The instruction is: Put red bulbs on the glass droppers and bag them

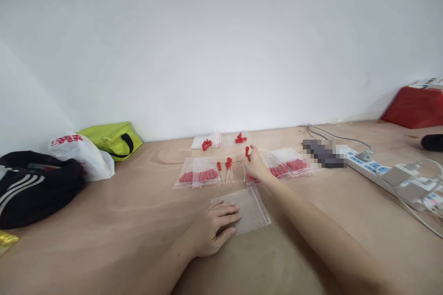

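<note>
My left hand (216, 225) lies with its fingers stretched out over the left part of a clear zip-lock bag (251, 214) on the table. Further forward, my right hand (256, 163) is closed on a dropper with a red rubber bulb (247, 151); its thin tube is hard to make out. Left of that hand lie a few loose red-bulbed droppers (229, 162) with thin clear tubes. Overlapping bags with red-bulbed droppers (199, 176) are spread to their left. A longer row of such bags (284, 168) lies to the right, partly behind my right hand.
Small piles of red bulbs (206, 144) rest on clear bags near the wall. At left stand a black bag (41, 193), a white plastic bag (83, 154) and a lime-green pouch (107, 138). To the right run a power strip (367, 164) with cables and a red bag (413, 108).
</note>
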`<state>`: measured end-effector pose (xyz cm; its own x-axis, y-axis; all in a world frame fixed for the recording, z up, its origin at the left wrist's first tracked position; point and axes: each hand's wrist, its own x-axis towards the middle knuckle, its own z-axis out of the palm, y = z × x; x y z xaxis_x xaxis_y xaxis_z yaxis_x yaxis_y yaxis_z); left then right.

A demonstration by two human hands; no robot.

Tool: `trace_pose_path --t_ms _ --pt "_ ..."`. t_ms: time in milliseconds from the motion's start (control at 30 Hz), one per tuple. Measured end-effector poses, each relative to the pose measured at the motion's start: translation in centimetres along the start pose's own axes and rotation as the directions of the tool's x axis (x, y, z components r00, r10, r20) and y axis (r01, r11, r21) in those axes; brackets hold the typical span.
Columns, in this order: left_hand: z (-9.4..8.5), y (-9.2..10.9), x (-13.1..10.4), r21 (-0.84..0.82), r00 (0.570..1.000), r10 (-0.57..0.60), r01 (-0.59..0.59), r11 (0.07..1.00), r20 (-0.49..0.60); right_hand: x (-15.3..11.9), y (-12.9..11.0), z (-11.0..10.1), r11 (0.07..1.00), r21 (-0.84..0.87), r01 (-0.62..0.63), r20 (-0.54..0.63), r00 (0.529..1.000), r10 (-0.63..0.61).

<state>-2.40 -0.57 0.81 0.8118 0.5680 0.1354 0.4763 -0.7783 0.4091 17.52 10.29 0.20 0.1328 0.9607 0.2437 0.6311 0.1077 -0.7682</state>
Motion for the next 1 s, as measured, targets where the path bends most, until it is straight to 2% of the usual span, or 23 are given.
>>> trace_pose_path --t_ms 33,100,133,233,367,533,800,1000 --pt "0.0 0.0 0.0 -0.006 1.0 -0.004 0.004 1.0 0.011 -0.7 0.8 -0.9 0.999 0.049 -0.003 -0.036 0.999 0.005" --pt "0.1 -0.1 0.1 -0.014 1.0 -0.012 0.012 1.0 0.023 -2.6 2.8 -2.6 0.94 0.339 0.034 -0.154 0.988 0.02" --pt "0.2 -0.1 0.1 -0.017 1.0 -0.014 0.014 1.0 0.026 -3.7 3.8 -3.4 0.902 0.429 0.046 -0.192 0.98 0.042" --pt "0.3 -0.2 0.3 -0.022 1.0 -0.013 0.014 1.0 0.027 -6.6 6.0 -5.1 0.831 0.554 0.057 -0.249 0.963 0.1" --pt "0.4 -0.3 0.3 -0.03 0.999 -0.024 0.025 0.999 0.03 -8.3 6.2 -5.5 0.8 0.599 0.043 -0.247 0.96 0.133" --pt "0.7 -0.7 0.3 -0.034 1.0 -0.013 0.014 0.999 0.018 -8.3 5.0 -4.6 0.788 0.614 0.032 -0.249 0.956 0.154" --pt "0.6 -0.5 0.4 -0.027 0.999 -0.014 0.015 1.0 0.029 -8.6 5.0 -4.3 0.768 0.639 0.044 -0.23 0.964 0.136" --pt "0.7 -0.6 0.4 -0.032 1.0 -0.011 0.011 0.999 0.015 -8.6 4.9 -4.8 0.8 0.596 0.077 -0.318 0.937 0.147"
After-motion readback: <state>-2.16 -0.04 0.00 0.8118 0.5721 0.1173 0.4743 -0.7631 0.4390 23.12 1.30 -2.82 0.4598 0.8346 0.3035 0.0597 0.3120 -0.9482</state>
